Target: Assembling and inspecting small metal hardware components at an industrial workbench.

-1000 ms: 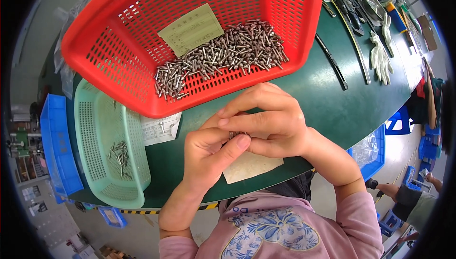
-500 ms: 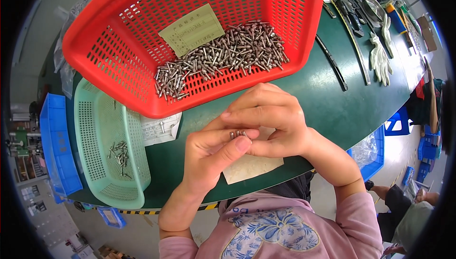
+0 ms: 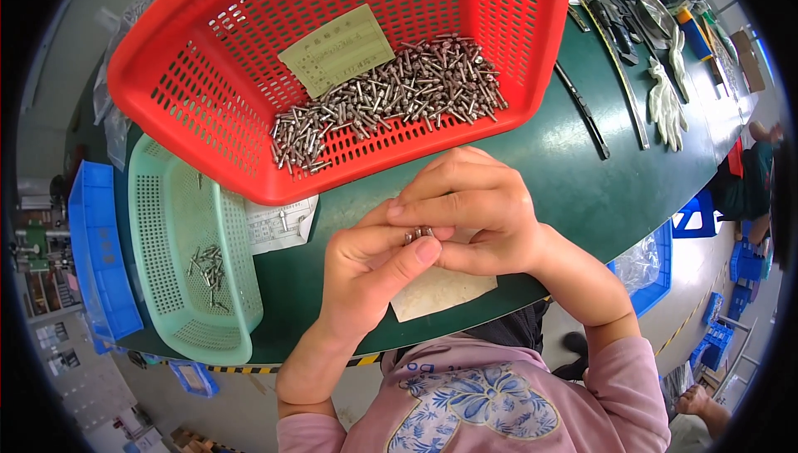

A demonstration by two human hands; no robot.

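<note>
Green desk (image 3: 582, 179), both hands pinching small parts.
Your left hand (image 3: 374, 274) and right hand (image 3: 474, 216) grip tiny metal pins (image 3: 418, 233) together just below the red basket (image 3: 208, 104); loosen either pinch and they'd likely drop.

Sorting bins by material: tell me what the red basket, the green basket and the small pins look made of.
Red basket: moulded plastic, glossy, with a perforated grid in walls and floor.
Green basket: the same kind of plastic, paler and duller.
Pins: probably metal, silvery-grey with bright glints; the alloy cannot be told. Both hands hold a few.
</note>
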